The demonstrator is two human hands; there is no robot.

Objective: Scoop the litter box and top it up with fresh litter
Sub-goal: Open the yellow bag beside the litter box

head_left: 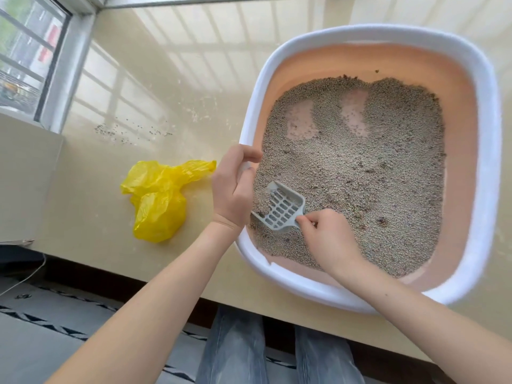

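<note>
While in two hands (pixel 232 189): one scoop (pixel 279 207).

I see box (pixel 484 151) filling right side of ledge (pixel 177 79), white rim raised all round litter (pixel 374 176). Left hand (pixel 232 189) grips near-left rim, blocking that edge. Right hand (pixel 329 239) and scoop (pixel 279 209) crowd near-left corner of litter; far and right parts of litter lie open from above. Bag (pixel 155 198) lies on ledge left of box, bare strip between them. Far-left ledge open but for loose grains (pixel 130 131). Window frame (pixel 63 70) bounds ledge at left.
</note>
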